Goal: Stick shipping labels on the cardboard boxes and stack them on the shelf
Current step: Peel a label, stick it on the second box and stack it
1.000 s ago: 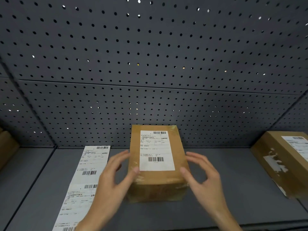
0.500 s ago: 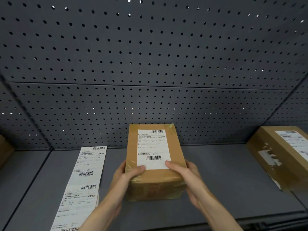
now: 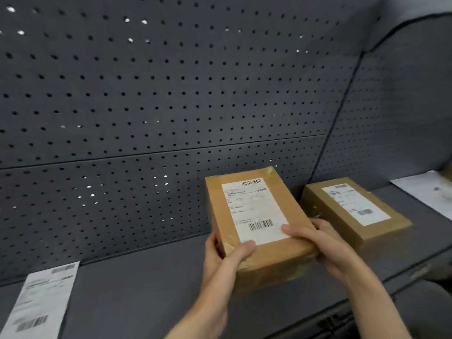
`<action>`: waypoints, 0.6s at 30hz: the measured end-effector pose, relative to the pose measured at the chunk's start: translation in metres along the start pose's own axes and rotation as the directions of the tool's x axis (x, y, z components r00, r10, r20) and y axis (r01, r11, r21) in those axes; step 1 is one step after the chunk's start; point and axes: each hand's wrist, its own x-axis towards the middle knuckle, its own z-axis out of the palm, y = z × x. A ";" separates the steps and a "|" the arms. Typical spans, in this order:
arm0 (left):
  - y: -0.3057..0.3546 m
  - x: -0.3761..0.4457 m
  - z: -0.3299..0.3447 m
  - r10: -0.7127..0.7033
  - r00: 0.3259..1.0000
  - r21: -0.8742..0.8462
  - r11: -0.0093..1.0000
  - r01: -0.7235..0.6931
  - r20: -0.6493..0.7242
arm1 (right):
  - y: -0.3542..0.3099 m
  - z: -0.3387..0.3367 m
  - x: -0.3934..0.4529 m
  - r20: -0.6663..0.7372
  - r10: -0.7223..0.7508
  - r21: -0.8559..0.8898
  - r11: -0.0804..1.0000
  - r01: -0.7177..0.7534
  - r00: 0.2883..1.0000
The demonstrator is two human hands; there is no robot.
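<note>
Lying at the far left on the shelf [image 3: 151, 297], the label strip [image 3: 39, 307] waits flat and untouched, well apart from the hands; moving right, the left hand [image 3: 221, 263] is closed on the near left corner of the box [image 3: 259, 221], thumb on top just beside the label [image 3: 255, 210], fingers wrapped under the side; the right hand [image 3: 325, 245] clamps the near right corner the same way, thumb touching the label's lower edge; the box is tilted, and appears lifted off the shelf, though its underside is hidden; further right a second box [image 3: 354, 209], already labelled, rests flat near the back panel [image 3: 171, 94]. Judging from this, labelling is done and stacking is in hand; the next move calls for carrying the box right, levelling it, and setting it squarely on or beside the second box without scuffing either label.
</note>
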 end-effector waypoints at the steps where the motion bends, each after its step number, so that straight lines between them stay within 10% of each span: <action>1: 0.002 0.003 0.022 0.001 1.000 -0.002 1.000 -0.001 0.028 | -0.009 -0.023 0.004 -0.029 0.000 0.009 1.000 0.000 1.000; 18: -0.010 0.086 0.295 -0.077 0.992 -0.069 0.994 0.084 0.101 | -0.084 -0.269 0.080 -0.165 0.052 0.033 0.998 -0.048 0.985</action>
